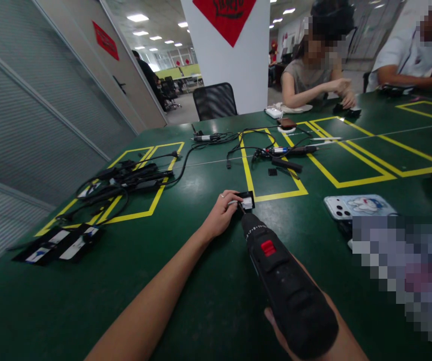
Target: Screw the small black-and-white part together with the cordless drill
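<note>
My left hand [220, 214] pinches a small black part with a white label [246, 201] against the green table [186, 281]. My right hand [309, 341] is wrapped round a black electric screwdriver [283, 281] with a red switch. The screwdriver's tip touches the small part right beside my left fingers. Most of my right hand is hidden under the tool's body.
Black cables and adapters [126, 178] lie in yellow-taped boxes at left, flat black labelled packs [60, 244] nearer the edge. More tools and cables [283, 153] sit mid-table. A phone [357, 205] lies at right. Two other people [313, 75] sit at the far side.
</note>
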### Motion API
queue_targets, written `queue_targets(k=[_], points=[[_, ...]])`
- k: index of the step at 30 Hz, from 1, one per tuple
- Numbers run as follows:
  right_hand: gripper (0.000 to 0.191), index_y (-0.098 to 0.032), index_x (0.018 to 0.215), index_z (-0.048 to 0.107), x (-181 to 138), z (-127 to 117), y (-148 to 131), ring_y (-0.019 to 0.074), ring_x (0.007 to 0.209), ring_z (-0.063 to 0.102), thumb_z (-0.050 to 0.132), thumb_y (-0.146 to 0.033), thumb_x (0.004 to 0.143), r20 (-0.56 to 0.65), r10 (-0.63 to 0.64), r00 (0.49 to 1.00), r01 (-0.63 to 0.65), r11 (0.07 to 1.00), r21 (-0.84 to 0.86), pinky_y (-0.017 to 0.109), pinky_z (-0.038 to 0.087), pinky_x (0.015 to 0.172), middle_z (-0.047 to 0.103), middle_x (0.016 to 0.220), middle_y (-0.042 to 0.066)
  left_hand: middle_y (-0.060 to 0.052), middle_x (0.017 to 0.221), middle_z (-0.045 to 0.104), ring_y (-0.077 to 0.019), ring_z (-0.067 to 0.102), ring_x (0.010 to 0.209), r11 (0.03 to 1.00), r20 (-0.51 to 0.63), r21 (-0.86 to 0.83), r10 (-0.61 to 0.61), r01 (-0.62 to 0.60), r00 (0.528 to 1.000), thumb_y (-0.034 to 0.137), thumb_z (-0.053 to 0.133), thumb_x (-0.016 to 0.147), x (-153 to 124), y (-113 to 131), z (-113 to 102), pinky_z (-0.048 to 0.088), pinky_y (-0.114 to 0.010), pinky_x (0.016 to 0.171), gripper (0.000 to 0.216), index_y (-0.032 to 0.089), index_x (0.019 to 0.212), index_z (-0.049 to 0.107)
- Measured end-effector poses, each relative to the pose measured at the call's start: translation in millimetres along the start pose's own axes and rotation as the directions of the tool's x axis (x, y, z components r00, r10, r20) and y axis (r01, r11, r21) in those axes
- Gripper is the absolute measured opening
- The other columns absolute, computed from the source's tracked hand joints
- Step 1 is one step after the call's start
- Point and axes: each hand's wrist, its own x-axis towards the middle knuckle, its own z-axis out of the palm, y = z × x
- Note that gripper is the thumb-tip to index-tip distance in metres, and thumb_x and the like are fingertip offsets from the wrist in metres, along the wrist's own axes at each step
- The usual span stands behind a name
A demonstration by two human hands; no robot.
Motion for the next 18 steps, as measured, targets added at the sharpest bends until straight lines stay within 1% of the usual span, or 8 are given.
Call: queue_targets(k=[5,9,12,15,18], points=[[0.083,-0.022,0.149,0.028,-2.4,1.1,2.4,0.0311,0.094,0.070,0.067,-0.022,0.076,-0.018,-0.022,1.000,0.020,0.996,-0.088,0.035,0.061,0.072,0.067,0.119,0.009,-0.009,0.123,0.052,-0.0242,0.048,0.121,1.000,0.013,-0.019,0.022,-0.021,1.000,0.013,0.052,0.083,-1.4,1.3,-0.9,0.035,-0.045,0.107,0.023,0.021,0.102,0.061],[0.066,-0.027,0.141,0.044,-5.8,-3.1,3.1,0.0303,0.091,0.071,0.066,-0.024,0.079,-0.031,-0.054,0.998,0.047,0.980,-0.196,0.041,0.061,0.076,0.073,0.105,0.006,-0.009,0.123,0.052,-0.0240,0.048,0.121,0.999,0.003,-0.013,0.037,-0.037,0.999,0.012,0.054,0.083,-1.4,0.8,0.0,0.034,-0.045,0.107,0.022,0.021,0.102,0.060],[0.055,-0.030,0.133,0.053,-7.2,-4.8,4.0,0.0303,0.088,0.072,0.065,-0.026,0.080,-0.033,-0.049,0.998,0.041,0.977,-0.208,0.046,0.060,0.079,0.074,0.097,0.004,-0.010,0.122,0.052,-0.0239,0.048,0.120,0.999,0.006,-0.003,0.039,-0.039,0.999,0.012,0.054,0.083,-1.1,-0.2,0.5,0.034,-0.045,0.107,0.022,0.021,0.102,0.060],[0.053,-0.030,0.131,0.055,-7.2,-4.5,4.7,0.0303,0.088,0.072,0.065,-0.026,0.080,-0.035,-0.041,0.999,0.033,0.977,-0.209,0.047,0.060,0.080,0.074,0.096,0.004,-0.010,0.122,0.052,-0.0238,0.048,0.120,0.999,0.003,0.000,0.043,-0.043,0.999,0.012,0.055,0.083,-1.1,-0.3,0.4,0.034,-0.044,0.107,0.022,0.020,0.103,0.060],[0.056,-0.030,0.133,0.054,-6.3,-3.5,5.2,0.0309,0.092,0.071,0.066,-0.024,0.079,-0.039,-0.040,0.998,0.031,0.978,-0.205,0.047,0.058,0.083,0.074,0.099,0.004,-0.010,0.124,0.051,-0.0241,0.048,0.121,0.999,0.003,0.000,0.046,-0.046,0.999,0.013,0.058,0.082,-1.5,1.0,-0.1,0.034,-0.044,0.107,0.022,0.020,0.103,0.059]])
